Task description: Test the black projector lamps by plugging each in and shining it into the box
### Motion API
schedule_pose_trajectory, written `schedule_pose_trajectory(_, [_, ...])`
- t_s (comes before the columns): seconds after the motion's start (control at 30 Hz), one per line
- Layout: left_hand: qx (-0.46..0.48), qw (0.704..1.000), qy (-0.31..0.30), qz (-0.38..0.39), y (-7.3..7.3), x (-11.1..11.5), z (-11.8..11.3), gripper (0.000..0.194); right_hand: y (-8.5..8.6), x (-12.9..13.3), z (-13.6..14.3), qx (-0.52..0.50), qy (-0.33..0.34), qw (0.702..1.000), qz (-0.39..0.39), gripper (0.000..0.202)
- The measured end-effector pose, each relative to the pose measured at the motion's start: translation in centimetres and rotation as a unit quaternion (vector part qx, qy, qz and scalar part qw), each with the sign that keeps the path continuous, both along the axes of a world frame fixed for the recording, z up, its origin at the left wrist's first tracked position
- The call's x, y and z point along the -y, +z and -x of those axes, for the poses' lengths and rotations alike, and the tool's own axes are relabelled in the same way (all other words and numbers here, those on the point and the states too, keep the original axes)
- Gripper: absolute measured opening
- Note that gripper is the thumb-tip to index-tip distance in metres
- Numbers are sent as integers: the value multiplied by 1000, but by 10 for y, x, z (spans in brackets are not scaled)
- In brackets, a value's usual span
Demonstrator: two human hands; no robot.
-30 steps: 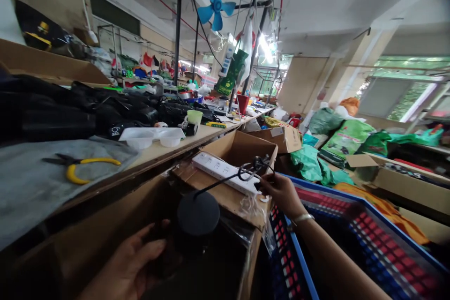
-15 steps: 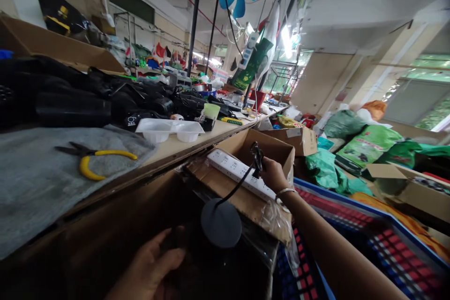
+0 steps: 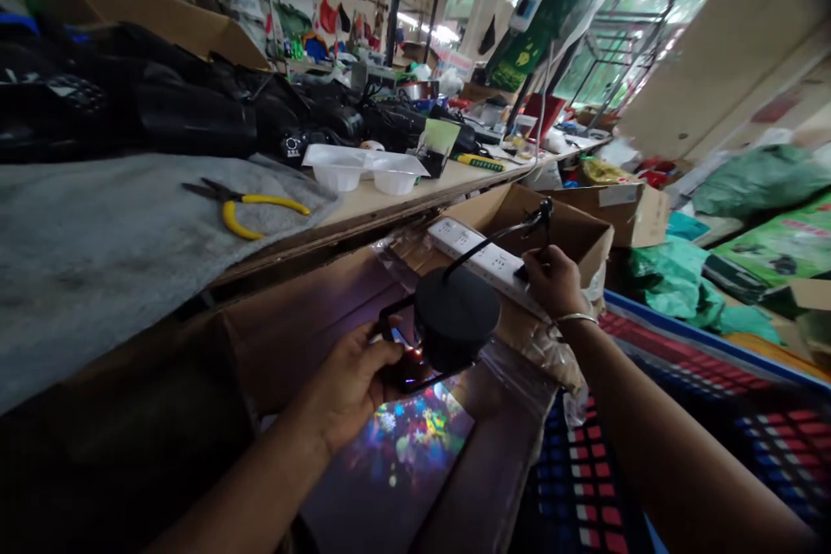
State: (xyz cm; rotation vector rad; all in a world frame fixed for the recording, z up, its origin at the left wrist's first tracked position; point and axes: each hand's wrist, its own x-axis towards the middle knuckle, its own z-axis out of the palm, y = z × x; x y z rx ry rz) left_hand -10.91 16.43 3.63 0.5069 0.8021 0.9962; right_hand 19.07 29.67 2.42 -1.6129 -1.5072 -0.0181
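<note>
My left hand (image 3: 363, 376) is closed on the bracket side of a round black projector light (image 3: 458, 312), held above an open cardboard box (image 3: 286, 294). The lamp is lit and throws coloured spots and snowflake shapes onto a pale sheet (image 3: 389, 485) in the box. From its back a black cord (image 3: 490, 238) runs up to a bundle near my right hand (image 3: 555, 277). That hand's fingers are closed round a black plug (image 3: 521, 273) at the white power strip (image 3: 473, 255), which lies on the box's edge. My fingers partly hide the plug.
On the bench at left lie yellow-handled pliers (image 3: 250, 208) on a grey cloth (image 3: 97, 251). White plastic trays (image 3: 363, 169) and a pile of black lights (image 3: 195, 117) sit behind. A red-blue checked bag (image 3: 603, 450) stands at right.
The projector light has come on, and its coloured pattern now shows in the box. My left hand has risen and gripped its bracket. My right hand has lowered to the power strip.
</note>
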Motion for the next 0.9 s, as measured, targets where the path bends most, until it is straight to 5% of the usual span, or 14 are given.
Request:
schedule_pose_trajectory(0.6, [16,999,27,26,14,-1,-29,23,-6,2,3,-38,21,998,-52,22])
schedule_pose_trajectory(0.9, [0,999,30,28,7,-3,-19,25,-5,2,5,-46,10,998,-46,19])
